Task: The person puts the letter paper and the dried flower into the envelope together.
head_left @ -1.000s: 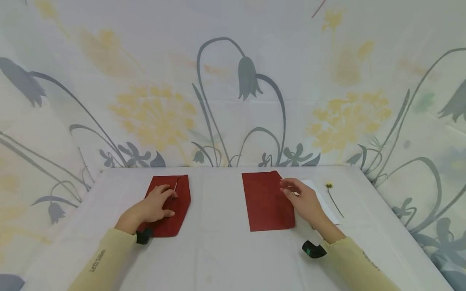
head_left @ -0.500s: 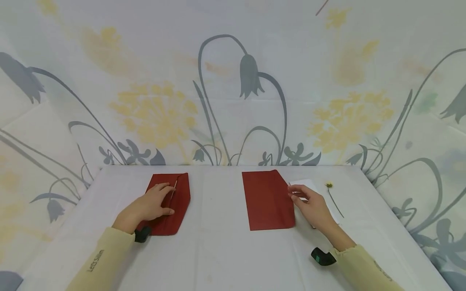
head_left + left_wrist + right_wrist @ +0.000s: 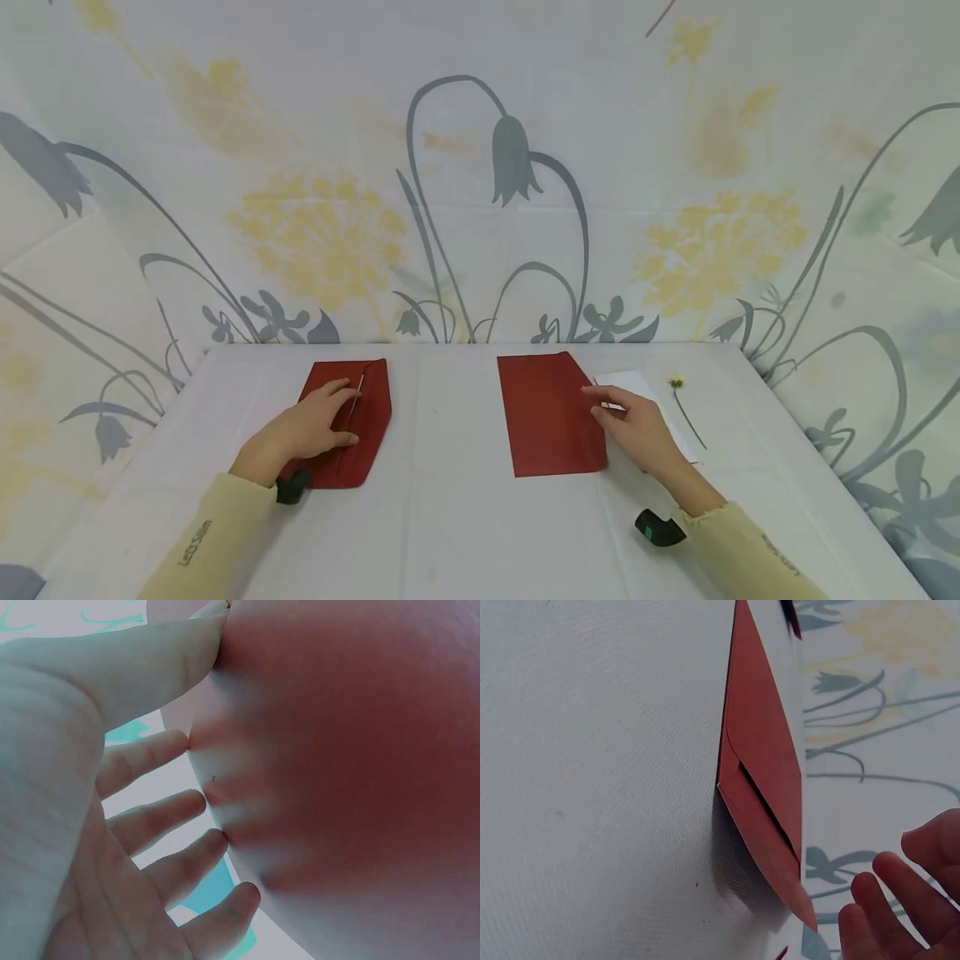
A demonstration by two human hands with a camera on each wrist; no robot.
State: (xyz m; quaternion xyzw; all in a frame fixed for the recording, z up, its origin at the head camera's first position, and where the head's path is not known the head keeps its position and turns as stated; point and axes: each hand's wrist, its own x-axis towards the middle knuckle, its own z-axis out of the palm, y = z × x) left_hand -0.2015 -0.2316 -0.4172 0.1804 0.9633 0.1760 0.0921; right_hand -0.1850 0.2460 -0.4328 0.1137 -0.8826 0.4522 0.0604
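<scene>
My left hand (image 3: 311, 425) rests on the left red envelope (image 3: 372, 417), fingers spread and fairly straight. In the left wrist view its fingertips (image 3: 244, 896) touch the red surface, which looks blurred. My right hand (image 3: 637, 429) hovers at the right edge of the other red envelope (image 3: 551, 417), its fingers loosely bent. The right wrist view shows that envelope (image 3: 769, 742) with its flap (image 3: 761, 855) folded out, and the hand (image 3: 907, 900) apart from it. A white sheet (image 3: 637, 383) lies partly hidden under the right hand. A thin dark line beside the fingers is too small to identify.
A dried yellow flower (image 3: 677, 383) with a thin stem lies right of the white sheet on the white-covered table (image 3: 450, 517). Behind the table hangs a flower-printed cloth (image 3: 461, 250). Black wrist cameras, such as the right one (image 3: 660, 527), sit below both hands.
My right hand drew back to the right off the envelope's edge, then shifted slightly left again. The left hand has stayed on its envelope.
</scene>
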